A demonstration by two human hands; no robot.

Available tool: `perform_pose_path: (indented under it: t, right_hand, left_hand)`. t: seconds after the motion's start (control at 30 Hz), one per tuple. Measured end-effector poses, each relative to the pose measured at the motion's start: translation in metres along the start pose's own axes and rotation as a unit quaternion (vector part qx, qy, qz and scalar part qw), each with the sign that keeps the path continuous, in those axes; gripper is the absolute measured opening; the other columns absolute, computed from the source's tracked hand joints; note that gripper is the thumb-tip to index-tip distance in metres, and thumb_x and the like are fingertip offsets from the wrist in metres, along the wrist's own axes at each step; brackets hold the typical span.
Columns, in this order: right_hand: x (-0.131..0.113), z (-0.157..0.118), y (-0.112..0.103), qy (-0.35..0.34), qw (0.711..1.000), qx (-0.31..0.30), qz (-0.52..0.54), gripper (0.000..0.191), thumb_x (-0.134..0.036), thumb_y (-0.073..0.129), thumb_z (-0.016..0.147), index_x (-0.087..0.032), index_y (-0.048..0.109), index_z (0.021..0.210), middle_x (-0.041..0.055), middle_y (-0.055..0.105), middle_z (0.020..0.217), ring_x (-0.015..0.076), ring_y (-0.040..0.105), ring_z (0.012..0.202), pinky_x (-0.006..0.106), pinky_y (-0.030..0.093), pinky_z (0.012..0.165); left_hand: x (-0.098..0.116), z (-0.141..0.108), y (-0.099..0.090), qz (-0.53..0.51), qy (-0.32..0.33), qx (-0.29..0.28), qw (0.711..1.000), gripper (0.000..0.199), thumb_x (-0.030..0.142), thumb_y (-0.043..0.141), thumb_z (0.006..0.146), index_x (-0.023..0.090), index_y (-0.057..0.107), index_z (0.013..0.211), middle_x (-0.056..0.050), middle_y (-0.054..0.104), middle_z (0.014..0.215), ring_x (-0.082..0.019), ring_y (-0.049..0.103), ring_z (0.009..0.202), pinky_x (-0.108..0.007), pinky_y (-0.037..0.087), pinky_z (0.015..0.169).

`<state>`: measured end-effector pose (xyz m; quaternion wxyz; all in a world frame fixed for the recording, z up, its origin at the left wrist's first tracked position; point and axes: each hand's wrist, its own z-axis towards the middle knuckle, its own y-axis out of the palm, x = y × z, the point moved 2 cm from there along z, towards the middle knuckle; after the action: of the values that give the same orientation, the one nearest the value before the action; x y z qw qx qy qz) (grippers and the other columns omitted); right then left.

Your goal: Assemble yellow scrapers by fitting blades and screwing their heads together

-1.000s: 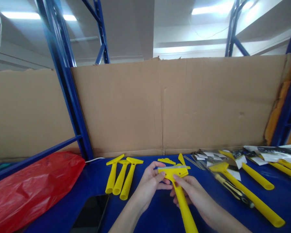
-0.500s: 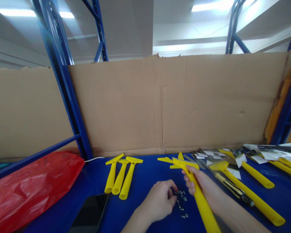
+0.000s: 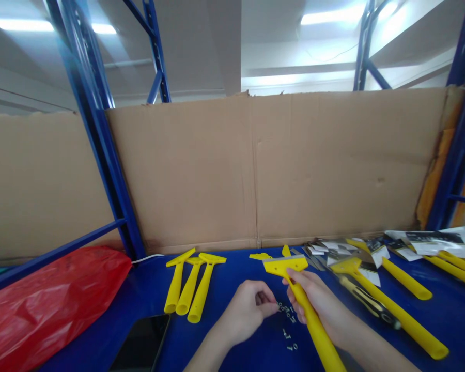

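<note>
My right hand [image 3: 320, 299] is wrapped round the long handle of a yellow scraper [image 3: 287, 265]. A metal blade strip shows along the top edge of its wide head, which points away from me. To the left, my left hand [image 3: 248, 310] is closed in a pinch, thumb against fingertips, low over the table. Whatever sits in the pinch is too small to make out. Right by those fingertips lie small metal nuts [image 3: 288, 315], and a few little screws [image 3: 287, 335] are scattered nearer to me. Yellow head pieces [image 3: 260, 256] lie behind the held scraper, partly covered.
Three yellow scraper handles [image 3: 189, 289] lie on the blue table [image 3: 217, 341], near a black phone [image 3: 141, 343] and a red plastic bag [image 3: 58, 305]. At right are a screwdriver [image 3: 368, 300], another long scraper [image 3: 406, 315] and packaged scrapers [image 3: 437, 243]. Cardboard [image 3: 186, 175] stands behind.
The held scraper has turned, so its head's broad face and blade edge now show. My left hand has shifted a little left and up, its thumb and fingertips now together beside the nuts.
</note>
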<state>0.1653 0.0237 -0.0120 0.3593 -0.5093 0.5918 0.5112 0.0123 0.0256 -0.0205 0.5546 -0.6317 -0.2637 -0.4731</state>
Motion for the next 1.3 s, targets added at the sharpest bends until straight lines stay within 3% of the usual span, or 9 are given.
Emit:
perform_pose_path:
  t: [0.17,0.4,0.57,0.7,0.8,1.1,1.23,1.3]
  right_hand:
    - [0.000,-0.008,0.007,-0.004,0.998,-0.006,-0.065,0.021,-0.034,0.042,0.092,-0.019,0.048,0.080,-0.0066,0.052,0.046,0.0056,0.041,0.029,0.016,0.032,0.029]
    - [0.004,-0.008,0.014,-0.032,0.989,-0.023,-0.142,0.022,-0.037,0.040,0.091,-0.019,0.047,0.080,-0.0079,0.051,0.045,0.0052,0.041,0.027,0.014,0.031,0.026]
    - [0.009,-0.004,0.014,-0.048,0.983,-0.042,-0.170,0.025,-0.041,0.040,0.089,-0.019,0.044,0.077,-0.0079,0.051,0.045,0.0052,0.041,0.026,0.015,0.032,0.025]
    - [0.010,-0.004,0.012,-0.044,0.981,-0.070,-0.173,0.028,-0.045,0.043,0.086,-0.019,0.044,0.075,-0.0074,0.052,0.046,0.0047,0.041,0.026,0.015,0.032,0.026]
    - [0.009,-0.006,0.010,-0.036,0.981,-0.076,-0.173,0.027,-0.045,0.045,0.086,-0.019,0.044,0.075,-0.0067,0.054,0.049,0.0038,0.042,0.027,0.014,0.031,0.027]
    - [0.010,-0.001,0.006,-0.013,0.988,-0.088,-0.126,0.026,-0.045,0.048,0.085,-0.019,0.048,0.081,-0.0066,0.054,0.047,0.0049,0.040,0.026,0.014,0.030,0.025]
    - [0.002,-0.001,0.002,-0.002,0.992,-0.089,-0.094,0.027,-0.044,0.048,0.085,-0.018,0.050,0.078,-0.0054,0.055,0.045,0.0052,0.040,0.025,0.014,0.031,0.025]
    - [-0.004,0.002,-0.002,0.014,0.989,-0.117,-0.086,0.029,-0.044,0.048,0.083,-0.017,0.052,0.075,-0.0042,0.054,0.041,0.0069,0.041,0.023,0.016,0.032,0.024]
  left_hand:
    - [0.008,0.006,-0.016,-0.135,0.008,0.143,0.980,0.019,0.032,0.065,0.069,0.013,0.065,0.073,-0.001,0.058,0.069,-0.010,0.048,0.053,-0.020,0.037,0.041]
    - [0.005,0.006,-0.015,-0.099,0.041,0.195,0.975,0.012,0.026,0.069,0.066,0.015,0.069,0.064,-0.003,0.056,0.072,-0.014,0.052,0.066,-0.020,0.042,0.048]
    - [0.006,0.004,-0.014,-0.214,-0.022,0.187,0.959,0.017,0.019,0.074,0.060,0.015,0.065,0.074,-0.001,0.055,0.072,-0.013,0.054,0.067,-0.021,0.046,0.048]
    - [0.007,0.000,-0.012,-0.355,-0.100,0.116,0.922,0.038,0.017,0.075,0.062,0.017,0.059,0.096,-0.003,0.063,0.082,-0.015,0.062,0.075,-0.028,0.054,0.066]
    - [0.008,-0.002,-0.013,-0.386,-0.110,0.083,0.912,0.042,0.014,0.076,0.060,0.017,0.057,0.098,0.000,0.063,0.074,-0.013,0.063,0.071,-0.030,0.055,0.072]
    - [0.009,0.002,-0.012,-0.241,-0.023,0.100,0.965,0.028,0.025,0.075,0.064,0.018,0.062,0.088,0.001,0.063,0.069,-0.015,0.061,0.066,-0.029,0.055,0.060]
    - [0.014,0.001,-0.013,-0.101,0.128,0.168,0.972,0.006,0.021,0.069,0.072,0.018,0.072,0.076,-0.006,0.068,0.085,-0.019,0.064,0.080,-0.029,0.054,0.069]
    - [0.018,-0.003,-0.013,-0.027,0.189,0.172,0.967,0.011,0.023,0.065,0.077,0.021,0.075,0.075,-0.008,0.069,0.094,-0.021,0.065,0.088,-0.029,0.053,0.075]
